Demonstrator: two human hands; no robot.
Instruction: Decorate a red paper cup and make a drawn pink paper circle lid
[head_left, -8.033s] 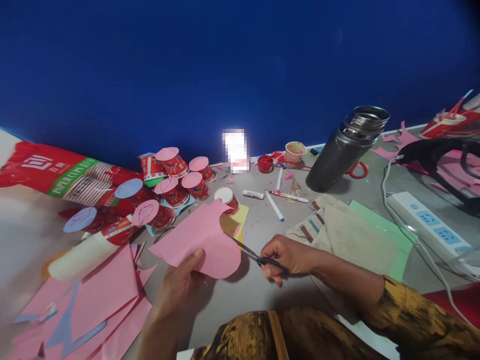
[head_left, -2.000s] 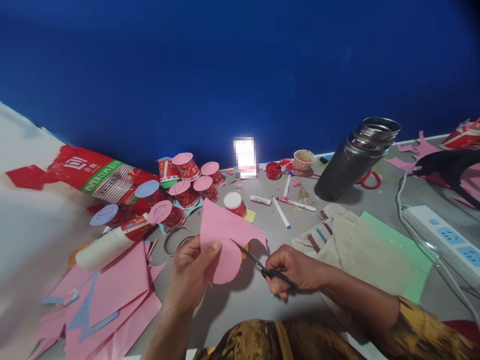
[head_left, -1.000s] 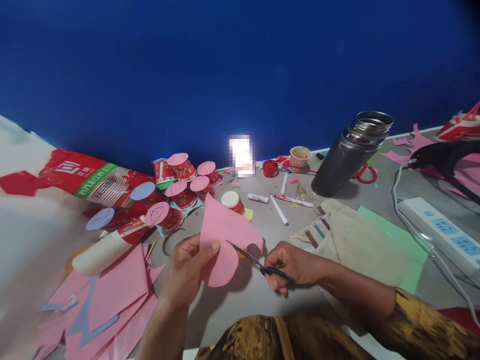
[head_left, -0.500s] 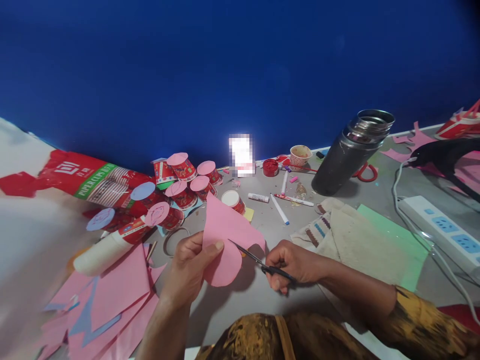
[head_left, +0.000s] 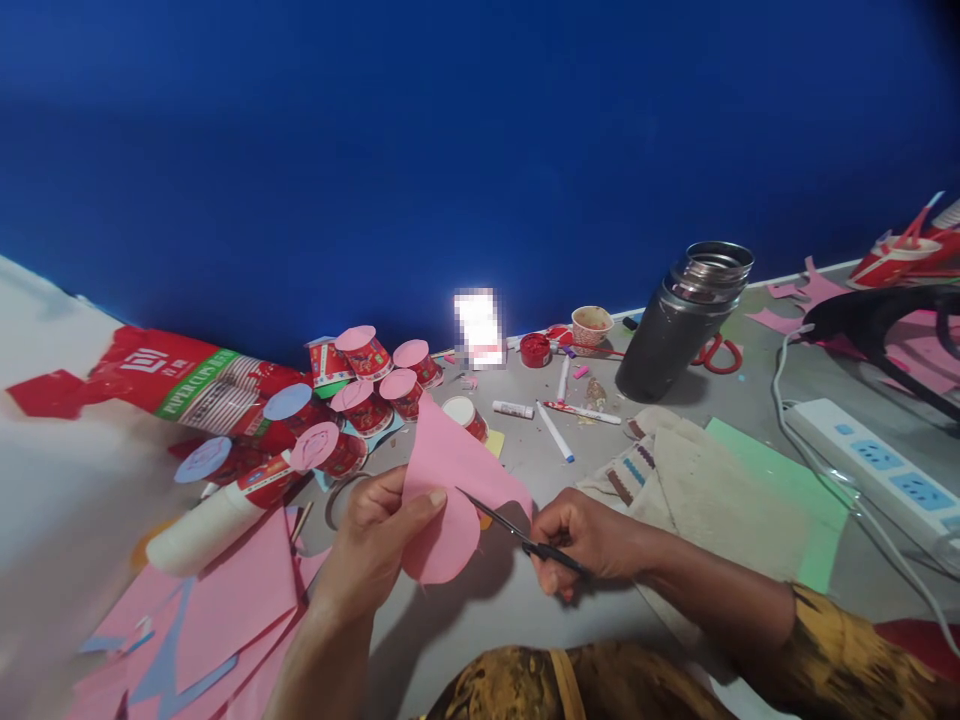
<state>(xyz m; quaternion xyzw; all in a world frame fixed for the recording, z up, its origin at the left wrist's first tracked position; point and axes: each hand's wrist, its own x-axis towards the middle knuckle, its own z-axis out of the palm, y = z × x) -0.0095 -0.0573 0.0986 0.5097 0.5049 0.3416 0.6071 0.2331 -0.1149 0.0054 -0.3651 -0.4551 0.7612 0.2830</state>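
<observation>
Clearly the thin pink paper sheet (head_left: pixel 450 490), pinched in the left hand (head_left: pixel 375 530), is light and floppy, so gripping near the cut steadies it. The right hand (head_left: pixel 581 535) is closed around small black-handled scissors (head_left: pixel 517 535), blades biting its edge.

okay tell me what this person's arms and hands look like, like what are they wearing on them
Both hands are bare: no gloves, and no rings or watch can be made out. The left hand and its forearm are uncovered down to the frame edge. The right hand also has a bare forearm, with a sleeve starting near the elbow, in a mottled mustard-and-dark-brown print matching the garment on the torso.
</observation>
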